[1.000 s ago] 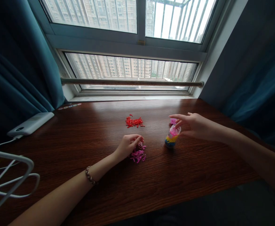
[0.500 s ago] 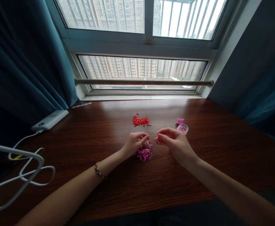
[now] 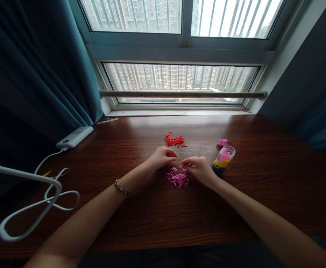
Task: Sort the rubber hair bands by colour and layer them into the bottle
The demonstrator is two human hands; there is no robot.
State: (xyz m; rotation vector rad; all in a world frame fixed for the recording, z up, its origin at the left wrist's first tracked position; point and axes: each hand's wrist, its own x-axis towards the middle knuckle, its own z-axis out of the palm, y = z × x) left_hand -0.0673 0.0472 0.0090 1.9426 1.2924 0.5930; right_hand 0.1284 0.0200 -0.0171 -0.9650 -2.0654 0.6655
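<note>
Several pink clips [image 3: 176, 178] lie in a loose pile on the brown table. My right hand [image 3: 198, 168] is at the pile's upper right, its fingertips pinched on a pale pink clip [image 3: 183, 169]. Just above the pile, my left hand [image 3: 162, 157] has its fingertips pressed together; whatever is between them is too small to name. Beyond it rests a heap of small red clips [image 3: 175, 140]. Behind my right hand stands a clear jar [image 3: 223, 159] with pink, yellow and blue contents, and a pink lid [image 3: 223, 142] lies past it.
At the left, a white power bank [image 3: 75, 137] has a white cable [image 3: 51, 197] looping over the table's left side. A blue curtain [image 3: 79, 74] hangs beside the window. A metal rail [image 3: 179, 94] crosses the window above the table's far edge.
My right hand has moved down and left to the pink pile, uncovering more of the jar. My left hand has drawn back from the pile. The view has shifted slightly.
</note>
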